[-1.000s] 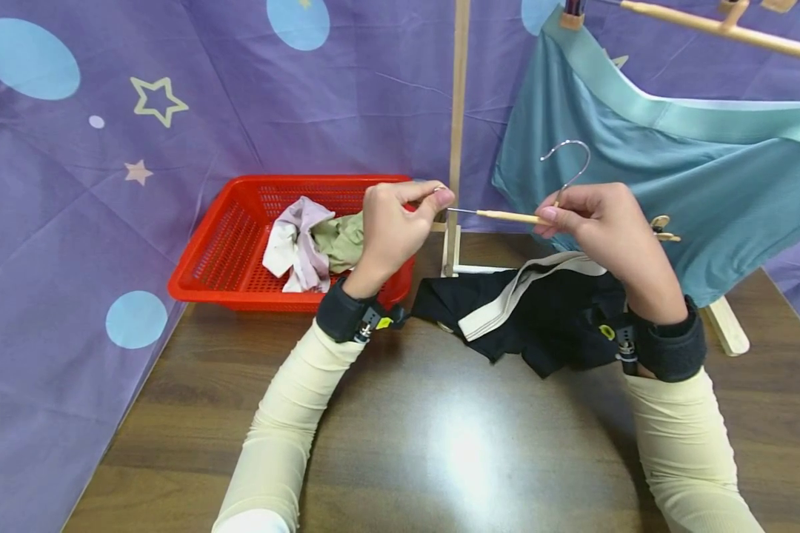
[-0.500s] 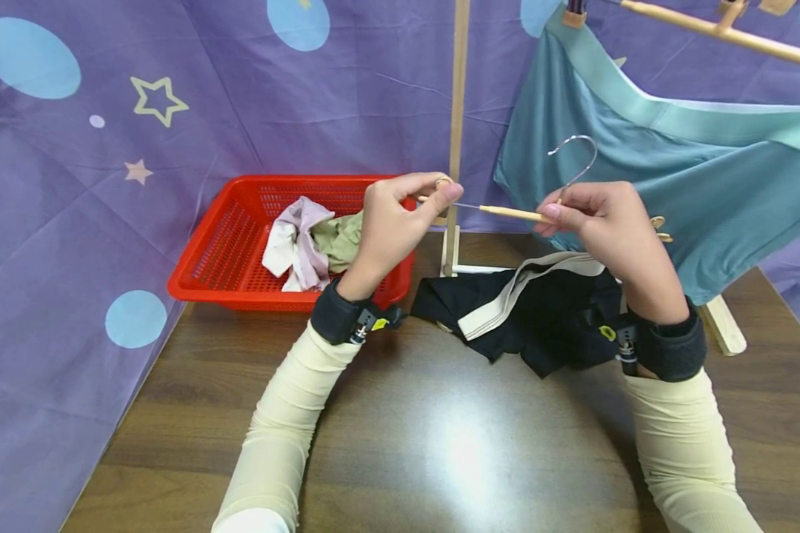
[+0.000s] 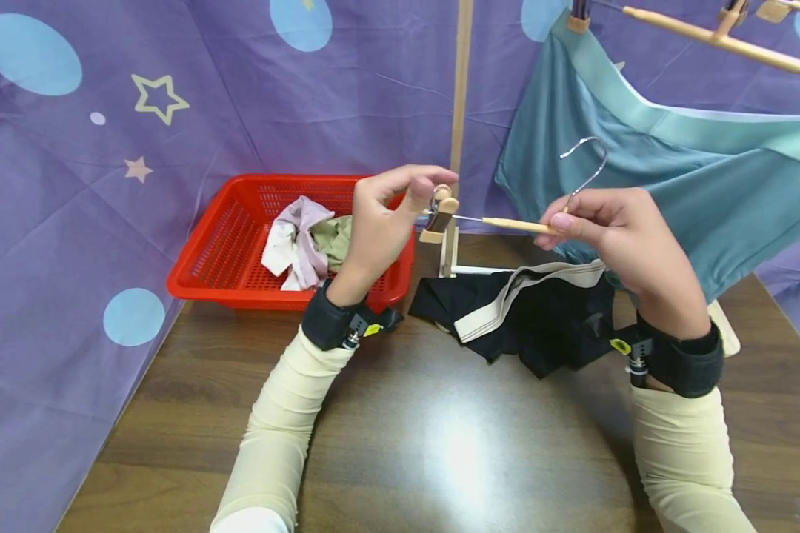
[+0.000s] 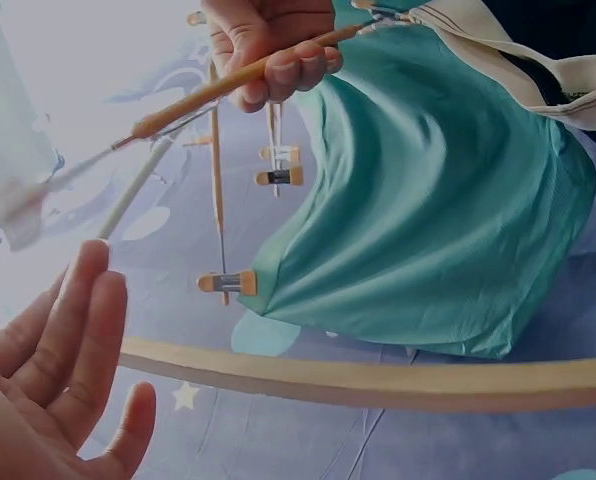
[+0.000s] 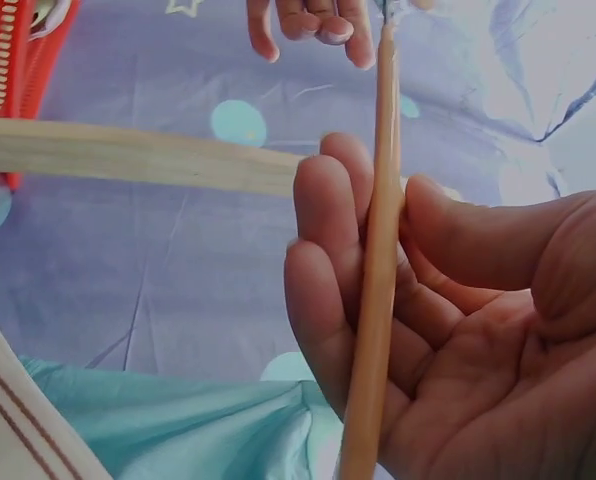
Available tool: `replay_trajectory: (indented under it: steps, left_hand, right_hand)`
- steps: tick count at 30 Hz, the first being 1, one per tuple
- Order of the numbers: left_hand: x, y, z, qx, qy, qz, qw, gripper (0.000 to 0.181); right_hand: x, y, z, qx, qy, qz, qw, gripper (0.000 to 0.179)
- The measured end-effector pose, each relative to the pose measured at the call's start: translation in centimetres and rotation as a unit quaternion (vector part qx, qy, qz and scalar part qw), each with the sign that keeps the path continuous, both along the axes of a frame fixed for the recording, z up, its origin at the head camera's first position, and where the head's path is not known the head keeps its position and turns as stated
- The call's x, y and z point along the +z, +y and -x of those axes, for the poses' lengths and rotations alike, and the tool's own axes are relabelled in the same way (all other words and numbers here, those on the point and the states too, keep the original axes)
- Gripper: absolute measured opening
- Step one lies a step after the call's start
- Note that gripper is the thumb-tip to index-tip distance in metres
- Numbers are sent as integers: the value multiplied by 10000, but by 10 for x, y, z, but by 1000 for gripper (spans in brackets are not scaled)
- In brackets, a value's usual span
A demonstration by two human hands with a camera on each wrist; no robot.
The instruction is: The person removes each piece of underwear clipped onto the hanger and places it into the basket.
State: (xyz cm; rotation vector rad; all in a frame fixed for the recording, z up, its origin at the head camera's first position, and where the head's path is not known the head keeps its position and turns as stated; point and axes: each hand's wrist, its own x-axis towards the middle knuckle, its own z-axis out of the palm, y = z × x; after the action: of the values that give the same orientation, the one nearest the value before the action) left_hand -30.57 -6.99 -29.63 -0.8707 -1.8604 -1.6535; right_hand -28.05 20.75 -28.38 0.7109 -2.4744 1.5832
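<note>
My right hand (image 3: 607,229) pinches the wooden bar of a clip hanger (image 3: 516,224), its metal hook pointing up. At the hanger's left end a wooden clip (image 3: 438,222) stands beside my left hand (image 3: 390,215), whose thumb and fingers are parted. In the left wrist view, the left fingers (image 4: 73,330) are extended, apart from the blurred clip. Black shorts (image 3: 547,326) with a beige waistband (image 3: 487,322) lie partly on the table below. The waistband (image 4: 523,60) reaches the hanger's other end clip (image 4: 383,14) in the left wrist view.
A red basket (image 3: 203,281) with crumpled clothes (image 3: 300,244) stands at the back left. Teal shorts (image 3: 627,178) hang from another clip hanger (image 3: 727,41) at the right. A wooden rack post (image 3: 461,89) rises behind the hands from the brown table (image 3: 387,444).
My left thumb and fingers have come apart, leaving the left clip in plain sight. My right hand and the hanger have shifted slightly right.
</note>
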Motion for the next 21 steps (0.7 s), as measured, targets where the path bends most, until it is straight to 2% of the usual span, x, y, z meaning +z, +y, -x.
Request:
replay_trajectory:
  steps: [5, 10, 17, 19, 21]
  left_hand:
    - [2, -1, -2, -286, -135, -542, 9980, 97]
    - [3, 2, -3, -475, -459, -458, 9968, 92]
    - [1, 6, -1, -608, -765, -25, 9952, 27]
    - [0, 8, -1, -637, -807, 119, 9946, 23]
    - [-1, 10, 0, -680, -884, 242, 9935, 20]
  right_hand:
    - [5, 4, -7, 651, -11, 580, 9962, 16]
    - [5, 10, -11, 1567, -93, 1233, 9799, 17]
    - [4, 15, -13, 2329, -158, 1709, 9572, 21]
    - [3, 16, -13, 2603, -86, 1919, 9462, 23]
    - [3, 16, -12, 2960, -20, 2156, 9305, 24]
